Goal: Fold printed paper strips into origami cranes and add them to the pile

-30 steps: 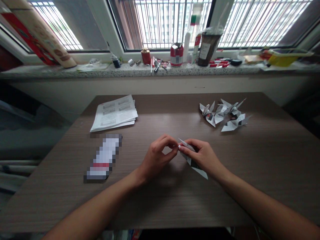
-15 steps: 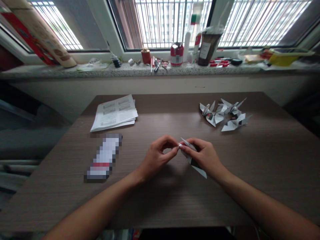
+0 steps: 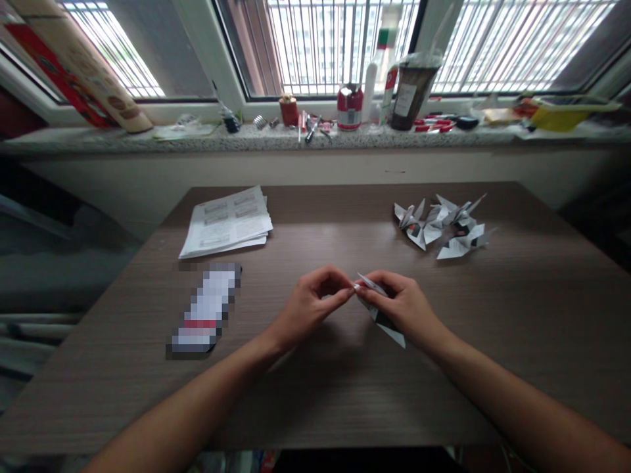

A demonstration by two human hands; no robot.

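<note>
A folded piece of printed paper (image 3: 389, 328), white with a dark patch, is held above the middle of the table. My right hand (image 3: 407, 305) grips its body between thumb and fingers, hiding part of it. With thumb and index finger, my left hand (image 3: 315, 299) pinches the small pointed tip at the paper's left end. Both hands' fingertips nearly meet there. Several folded paper figures (image 3: 461, 230), like origami cranes, lie in a cluster at the back right of the table.
On the brown table (image 3: 315, 401), a stack of printed sheets (image 3: 227, 223) lies at the back left. A pixelated phone-like object (image 3: 204, 309) rests in front of it. Behind, the windowsill (image 3: 197, 141) carries a red can (image 3: 350, 108), a drink cup (image 3: 411, 92), a bottle and small items.
Both hands stay almost in place, still holding the paper. The paper's lower corner has shifted slightly up and left.
</note>
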